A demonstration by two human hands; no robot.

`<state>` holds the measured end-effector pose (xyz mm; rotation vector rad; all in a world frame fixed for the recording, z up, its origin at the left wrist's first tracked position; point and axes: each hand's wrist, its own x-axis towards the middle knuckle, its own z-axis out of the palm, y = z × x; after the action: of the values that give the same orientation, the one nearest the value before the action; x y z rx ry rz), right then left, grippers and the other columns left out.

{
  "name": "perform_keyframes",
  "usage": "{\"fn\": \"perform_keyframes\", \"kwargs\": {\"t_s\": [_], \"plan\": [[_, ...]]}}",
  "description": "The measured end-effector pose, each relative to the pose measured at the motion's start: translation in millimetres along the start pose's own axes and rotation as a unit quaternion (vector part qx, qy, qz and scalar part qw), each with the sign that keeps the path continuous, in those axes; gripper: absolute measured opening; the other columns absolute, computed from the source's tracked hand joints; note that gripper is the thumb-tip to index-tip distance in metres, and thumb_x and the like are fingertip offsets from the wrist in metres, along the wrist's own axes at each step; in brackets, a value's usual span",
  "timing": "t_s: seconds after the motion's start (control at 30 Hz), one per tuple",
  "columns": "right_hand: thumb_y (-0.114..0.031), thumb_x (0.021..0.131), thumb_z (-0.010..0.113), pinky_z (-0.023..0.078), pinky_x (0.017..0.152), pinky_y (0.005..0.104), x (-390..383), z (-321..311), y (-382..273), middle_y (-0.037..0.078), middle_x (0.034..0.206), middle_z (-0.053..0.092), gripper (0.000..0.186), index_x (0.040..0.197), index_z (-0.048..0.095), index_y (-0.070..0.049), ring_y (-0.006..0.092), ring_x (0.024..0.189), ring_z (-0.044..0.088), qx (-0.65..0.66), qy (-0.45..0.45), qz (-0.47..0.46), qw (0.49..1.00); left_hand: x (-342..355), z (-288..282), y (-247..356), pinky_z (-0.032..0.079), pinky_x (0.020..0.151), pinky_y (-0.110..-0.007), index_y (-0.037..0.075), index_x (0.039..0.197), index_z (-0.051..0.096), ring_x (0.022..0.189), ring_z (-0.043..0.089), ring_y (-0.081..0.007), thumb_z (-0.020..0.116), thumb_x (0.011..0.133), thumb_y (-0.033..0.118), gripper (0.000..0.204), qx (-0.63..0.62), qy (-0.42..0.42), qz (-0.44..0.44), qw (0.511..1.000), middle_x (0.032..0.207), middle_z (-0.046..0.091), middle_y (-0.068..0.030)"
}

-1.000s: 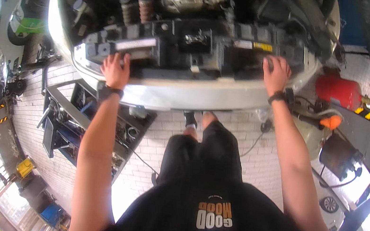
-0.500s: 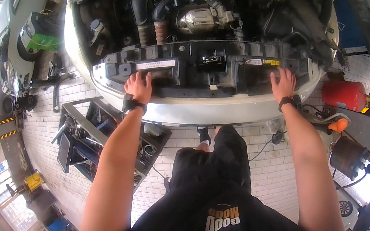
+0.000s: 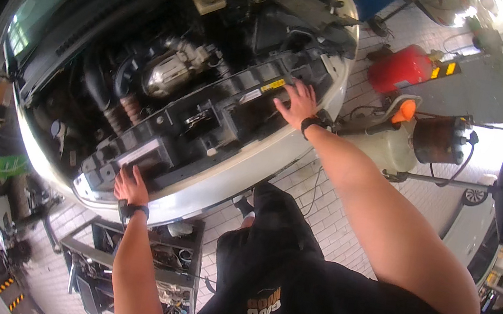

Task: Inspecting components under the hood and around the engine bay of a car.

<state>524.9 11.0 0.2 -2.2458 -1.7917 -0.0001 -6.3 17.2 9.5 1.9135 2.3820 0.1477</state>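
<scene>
In front of me is a white car's engine bay, with its hood up. My left hand [image 3: 132, 185] rests with fingers apart on the left end of the black front panel [image 3: 188, 159], just behind the white bumper [image 3: 215, 179]. Farther right, my right hand [image 3: 299, 104] lies spread on the same panel near a yellow label [image 3: 272, 85]. Neither hand holds anything. A latch [image 3: 197, 119] sits mid-panel between the hands. Behind it are a silvery engine part [image 3: 168, 73] and black ribbed intake hoses [image 3: 116, 116]. Dark bands circle both wrists.
Below the bumper at left stands a tool cart [image 3: 147, 248] with tools on its shelves. A red tank [image 3: 401, 69] lies on the right, near a pale container [image 3: 396, 146] with an orange top. Another white car [image 3: 475, 229] stands at far right. Pale bricks pave the floor.
The view has turned, so the car now slants up to the right and more of the right side shows. Both hands stay on the front panel.
</scene>
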Motion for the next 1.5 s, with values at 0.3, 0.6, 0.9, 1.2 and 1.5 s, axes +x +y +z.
{"fn": "perform_keyframes", "kwargs": {"t_s": [0.3,0.6,0.9,1.2,1.5], "plan": [[-0.055,0.084,0.06,0.022,0.115,0.0503,-0.7,-4.1,7.9,0.015,0.14,0.041,0.059,0.126,0.057,-0.013,0.0328,0.131,0.04,0.001,0.0,0.003,1.0,0.1,9.4,3.1,0.034,0.102,-0.05,0.014,0.134,0.052,0.123,0.049,-0.0361,0.046,0.096,0.05,0.053,-0.013,0.016,0.005,1.0,0.131,0.055,-0.0165],[-0.058,0.085,0.058,0.023,0.114,0.0493,0.6,-5.6,6.5,0.015,0.142,0.041,0.061,0.127,0.057,-0.014,0.032,0.131,0.04,0.017,-0.007,0.0,1.0,0.7,11.1,1.3,0.031,0.102,-0.051,0.013,0.134,0.052,0.122,0.048,-0.0357,0.05,0.092,0.056,0.06,-0.016,0.03,0.008,0.999,0.131,0.054,-0.0149],[-0.06,0.087,0.054,0.029,0.111,0.0468,4.6,-5.4,0.3,0.015,0.144,0.043,0.062,0.128,0.057,-0.013,0.0354,0.13,0.041,0.069,-0.05,0.055,0.995,-2.6,-0.8,-1.9,0.033,0.101,-0.054,0.013,0.133,0.053,0.117,0.051,-0.038,0.053,0.087,0.063,0.068,-0.026,0.021,-0.008,0.999,0.124,0.057,-0.0185],[-0.055,0.09,0.054,0.032,0.109,0.0444,4.7,-3.0,5.2,0.011,0.142,0.047,0.054,0.123,0.06,-0.013,0.0316,0.128,0.046,0.01,-0.02,0.022,1.0,-0.9,4.8,-5.6,0.029,0.105,-0.049,0.012,0.131,0.053,0.122,0.046,-0.0367,0.053,0.087,0.061,0.066,-0.077,0.022,0.005,0.997,0.127,0.054,-0.0171],[-0.052,0.089,0.056,0.032,0.109,0.0452,7.3,1.1,3.7,0.01,0.142,0.047,0.051,0.123,0.06,-0.014,0.0298,0.129,0.045,0.018,-0.026,0.026,0.999,-0.2,2.0,-2.8,0.029,0.107,-0.049,0.01,0.131,0.053,0.124,0.046,-0.0336,0.051,0.09,0.058,0.063,-0.064,0.02,0.003,0.998,0.128,0.054,-0.0172]]}}
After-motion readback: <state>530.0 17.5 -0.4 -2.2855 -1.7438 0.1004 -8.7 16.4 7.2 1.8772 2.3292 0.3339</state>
